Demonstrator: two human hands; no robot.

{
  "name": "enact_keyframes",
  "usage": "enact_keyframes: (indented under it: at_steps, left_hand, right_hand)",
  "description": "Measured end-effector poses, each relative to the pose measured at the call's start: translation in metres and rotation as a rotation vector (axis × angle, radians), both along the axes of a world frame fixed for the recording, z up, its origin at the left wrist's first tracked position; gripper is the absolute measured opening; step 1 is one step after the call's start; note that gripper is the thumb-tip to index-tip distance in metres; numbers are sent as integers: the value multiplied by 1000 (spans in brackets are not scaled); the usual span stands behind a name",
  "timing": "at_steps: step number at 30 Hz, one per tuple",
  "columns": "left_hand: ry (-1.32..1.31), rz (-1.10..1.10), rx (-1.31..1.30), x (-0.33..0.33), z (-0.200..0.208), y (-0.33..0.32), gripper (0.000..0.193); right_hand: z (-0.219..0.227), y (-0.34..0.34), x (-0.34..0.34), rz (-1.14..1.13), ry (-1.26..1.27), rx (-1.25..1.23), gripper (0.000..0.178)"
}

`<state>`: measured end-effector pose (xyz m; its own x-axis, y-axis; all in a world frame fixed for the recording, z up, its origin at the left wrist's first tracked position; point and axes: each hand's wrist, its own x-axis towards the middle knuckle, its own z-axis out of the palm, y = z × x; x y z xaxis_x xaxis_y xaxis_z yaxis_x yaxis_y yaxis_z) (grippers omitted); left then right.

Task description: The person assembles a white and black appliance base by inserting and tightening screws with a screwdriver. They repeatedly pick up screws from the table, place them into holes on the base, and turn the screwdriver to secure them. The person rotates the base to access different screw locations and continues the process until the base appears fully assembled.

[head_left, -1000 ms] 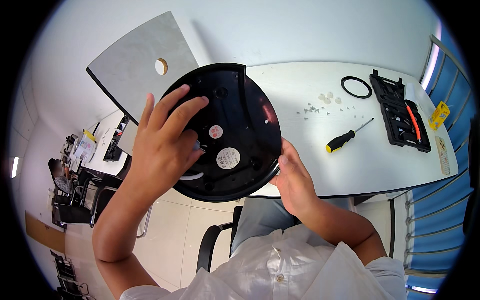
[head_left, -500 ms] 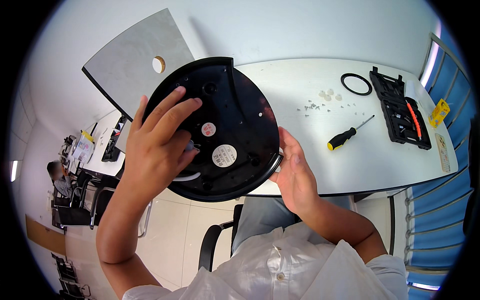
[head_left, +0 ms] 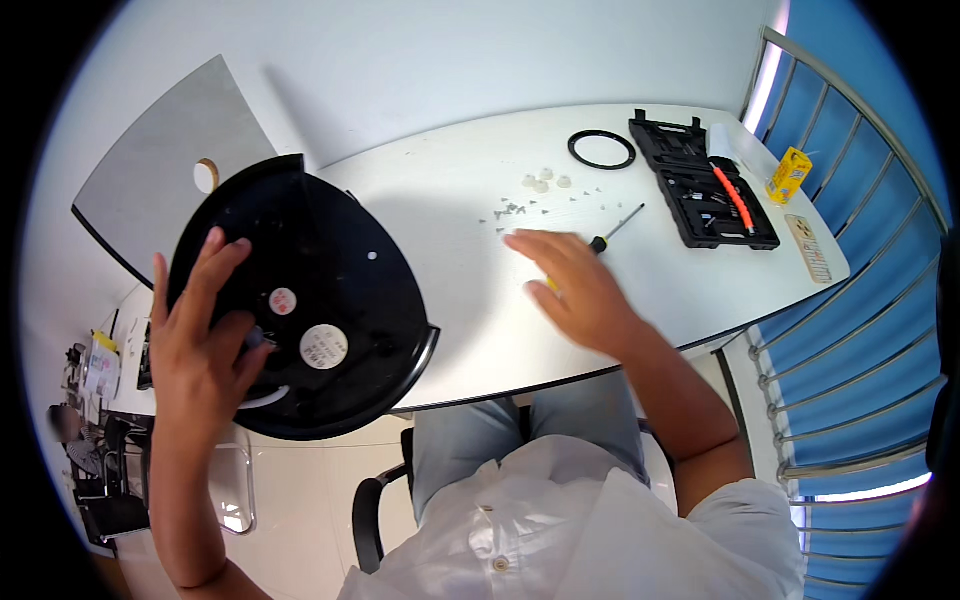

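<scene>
Your hands are apart. The left hand [head_left: 205, 345] pinches a greyish part [head_left: 255, 339] on the black disc [head_left: 335, 235] and seems to bear the disc alone, tilted over the worktop's [head_left: 480, 345] left end, its labelled face towards you, perhaps for easy viewing. That leaves your right hand [head_left: 575, 290] free, fingers loosely extended over the screwdriver [head_left: 625, 221]; contact is unclear. The small screws [head_left: 515, 209] lie loosely clustered just beyond those fingertips, probably for ready reach.

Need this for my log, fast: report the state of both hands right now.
Left hand: closed, pinching a small grey part of the round black base.
Right hand: open, over the screwdriver; whether it touches cannot be told.
</scene>
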<state>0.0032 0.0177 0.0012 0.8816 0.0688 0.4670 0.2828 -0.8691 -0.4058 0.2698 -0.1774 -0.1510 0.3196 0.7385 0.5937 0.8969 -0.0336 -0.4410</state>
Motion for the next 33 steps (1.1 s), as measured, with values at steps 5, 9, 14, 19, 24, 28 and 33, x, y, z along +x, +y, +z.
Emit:
enact_keyframes:
  at_steps: [5,9,14,19,24,28,33]
  left_hand:
    - [-10,17,24,5,-3,6,25]
    - [-8,26,57,-3,0,12,28]
    - [-51,60,16,-12,6,35,26]
    - [-17,86,81,-18,13,65,20]
    - [-25,122,102,-15,10,72,19]
    - [-20,181,149,-11,3,67,17]
    - [-24,136,55,-1,-11,48,19]
  right_hand:
    - [-44,-28,58,-281,-466,-474,47]
    - [-41,-29,65,-205,-431,-494,39]
    - [-1,-47,86,-231,-195,-163,36]
    - [37,-72,131,-382,253,446,39]
    - [35,-70,153,-367,568,679,45]
    - [33,-66,160,-414,507,653,51]
    - [49,-60,167,-262,377,612,56]
